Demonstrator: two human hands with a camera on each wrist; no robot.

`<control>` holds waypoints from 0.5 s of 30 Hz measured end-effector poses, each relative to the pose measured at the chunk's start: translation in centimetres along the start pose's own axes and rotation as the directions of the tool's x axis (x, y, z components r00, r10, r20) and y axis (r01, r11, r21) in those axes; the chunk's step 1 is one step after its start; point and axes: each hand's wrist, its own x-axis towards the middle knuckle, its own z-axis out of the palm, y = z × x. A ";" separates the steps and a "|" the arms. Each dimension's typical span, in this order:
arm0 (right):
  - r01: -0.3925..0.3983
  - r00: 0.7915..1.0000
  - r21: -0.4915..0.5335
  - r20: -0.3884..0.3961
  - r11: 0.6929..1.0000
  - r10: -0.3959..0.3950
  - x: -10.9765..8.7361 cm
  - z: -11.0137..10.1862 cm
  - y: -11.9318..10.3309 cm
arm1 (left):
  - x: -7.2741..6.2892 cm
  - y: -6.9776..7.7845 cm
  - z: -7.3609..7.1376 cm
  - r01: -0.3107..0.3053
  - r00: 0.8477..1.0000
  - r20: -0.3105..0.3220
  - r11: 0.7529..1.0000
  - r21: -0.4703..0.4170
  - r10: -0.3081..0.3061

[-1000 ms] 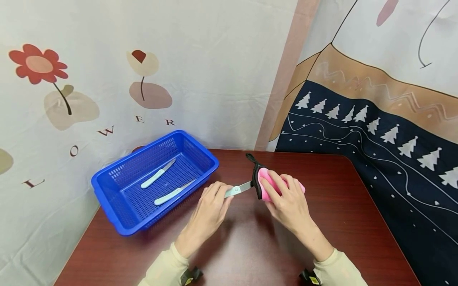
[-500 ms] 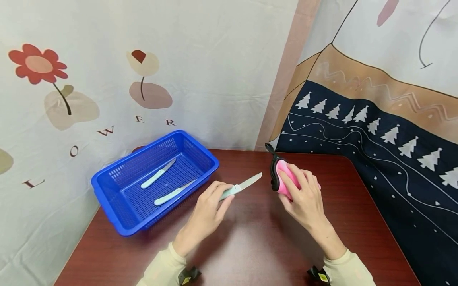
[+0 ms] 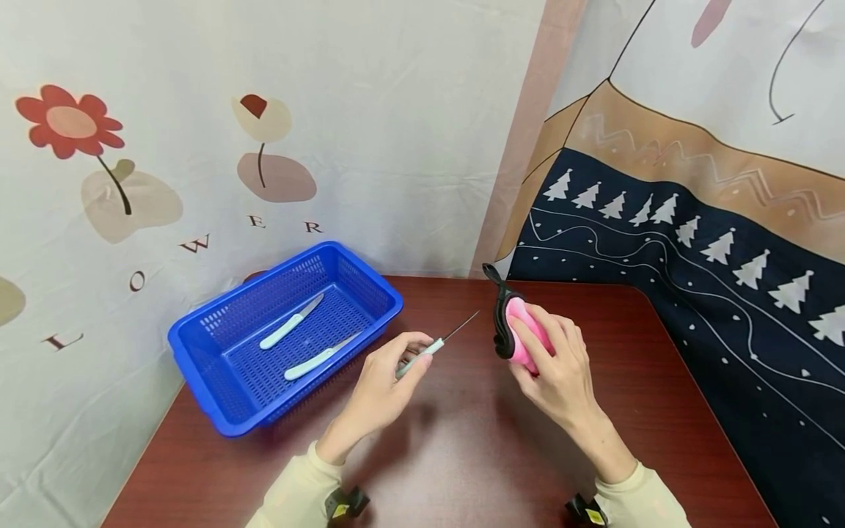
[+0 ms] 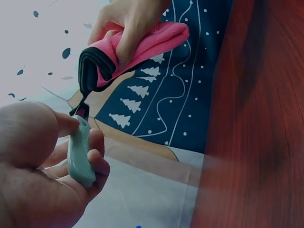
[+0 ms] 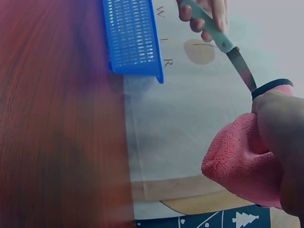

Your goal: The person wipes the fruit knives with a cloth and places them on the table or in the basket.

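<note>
My left hand (image 3: 383, 385) grips the pale mint handle of a knife (image 3: 429, 347). Its blade points up and to the right, seen nearly edge-on in the head view. In my right hand (image 3: 561, 367) is a folded pink cloth (image 3: 521, 334) with a black edge and a black hanging loop. A small gap parts the blade tip from the cloth in the head view. The right wrist view shows the knife's flat blade (image 5: 241, 69) and the fluffy cloth (image 5: 242, 156) bunched under the fingers. From the left wrist, the knife handle (image 4: 80, 156) lies between thumb and curled fingers.
A blue perforated basket (image 3: 224, 411) stands at the left of the brown table (image 3: 462, 469). Inside it lie two mint-handled knives, one farther back (image 3: 290, 323) and one nearer (image 3: 320, 359). A printed cloth wall (image 3: 409, 147) rises behind the table.
The pink cloth came off the blade and moved right with my right hand. Since then my left hand has turned the knife, so the blade went from flat-on to edge-on.
</note>
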 end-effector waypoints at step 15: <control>0.175 0.984 -0.001 0.034 0.985 -0.175 0.9 0.8 -2.1 | 0.8 0.8 0.1 0.265 0.956 0.208 0.916 -0.301 -0.208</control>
